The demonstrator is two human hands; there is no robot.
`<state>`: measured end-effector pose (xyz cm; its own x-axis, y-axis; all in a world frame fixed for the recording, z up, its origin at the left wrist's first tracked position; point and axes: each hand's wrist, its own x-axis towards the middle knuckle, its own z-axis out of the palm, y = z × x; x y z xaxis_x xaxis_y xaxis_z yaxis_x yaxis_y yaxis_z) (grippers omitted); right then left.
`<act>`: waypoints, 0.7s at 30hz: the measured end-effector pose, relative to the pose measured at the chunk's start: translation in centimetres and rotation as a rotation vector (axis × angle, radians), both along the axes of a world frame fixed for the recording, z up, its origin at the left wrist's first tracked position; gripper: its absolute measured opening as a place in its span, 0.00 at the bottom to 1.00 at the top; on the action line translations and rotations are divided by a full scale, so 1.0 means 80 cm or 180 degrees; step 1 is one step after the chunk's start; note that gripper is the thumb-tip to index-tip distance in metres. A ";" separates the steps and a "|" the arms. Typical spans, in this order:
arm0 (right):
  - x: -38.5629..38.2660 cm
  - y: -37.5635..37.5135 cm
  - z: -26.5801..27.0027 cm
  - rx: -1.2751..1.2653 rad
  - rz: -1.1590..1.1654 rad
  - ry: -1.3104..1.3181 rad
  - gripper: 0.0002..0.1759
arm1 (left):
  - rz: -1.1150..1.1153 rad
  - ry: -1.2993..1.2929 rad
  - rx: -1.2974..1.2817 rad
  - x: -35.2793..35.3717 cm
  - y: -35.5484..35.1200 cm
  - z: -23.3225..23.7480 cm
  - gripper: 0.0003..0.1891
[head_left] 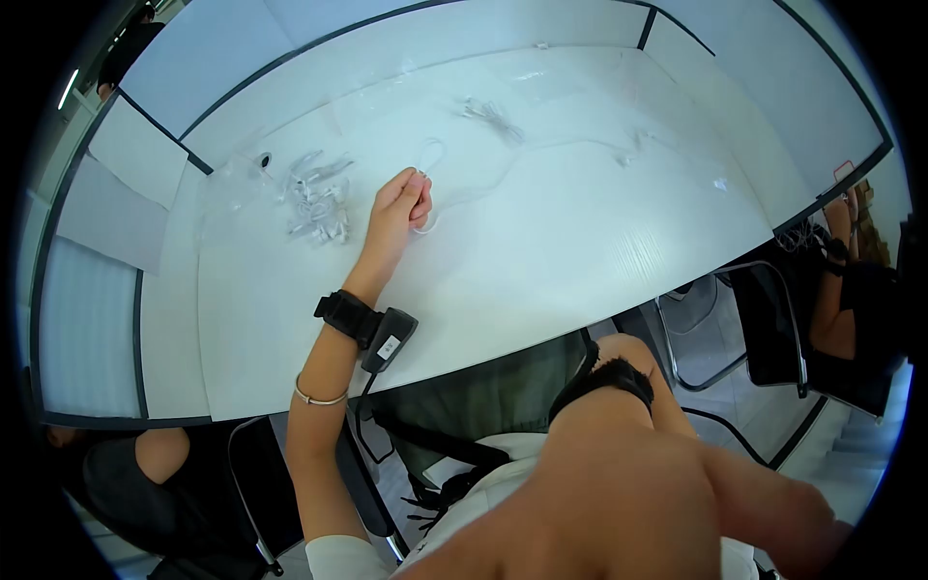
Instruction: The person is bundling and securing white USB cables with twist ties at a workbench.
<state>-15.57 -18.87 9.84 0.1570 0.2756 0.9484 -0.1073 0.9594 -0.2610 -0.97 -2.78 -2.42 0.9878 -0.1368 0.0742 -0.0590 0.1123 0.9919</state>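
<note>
My left hand (401,200) is closed over the table, its fingers pinched around a thin white cable (471,197). A small loop of the cable sticks up past the fingertips, and the rest trails to the right across the tabletop. Close to the camera, large at the bottom, is my right hand (619,493), raised with its back showing and its fingers mostly hidden. Left of my left hand lies a pile of small white cable pieces or connectors (321,201). Beyond it, a coiled bundle of white cable (491,117) rests on the table.
The white table (541,251) has low white partitions (406,60) along its back and sides. Clear plastic (237,182) lies at the left with a small dark round thing. Other people sit at both sides; one person's arm (833,309) shows at right beside a chair.
</note>
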 end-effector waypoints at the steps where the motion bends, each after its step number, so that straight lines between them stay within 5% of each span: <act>1: 0.000 -0.005 0.002 0.0038 -0.0004 0.0011 0.14 | -0.0002 0.0029 0.0015 -0.001 0.000 0.002 0.14; 21: 0.006 -0.010 0.004 0.0118 -0.0086 -0.0004 0.13 | -0.0001 0.0059 -0.0007 -0.002 -0.002 0.003 0.14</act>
<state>-15.11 -19.69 10.20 0.1629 0.2358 0.9581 -0.0809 0.9710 -0.2252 -1.16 -2.91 -2.21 0.9890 -0.1368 0.0562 -0.0406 0.1144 0.9926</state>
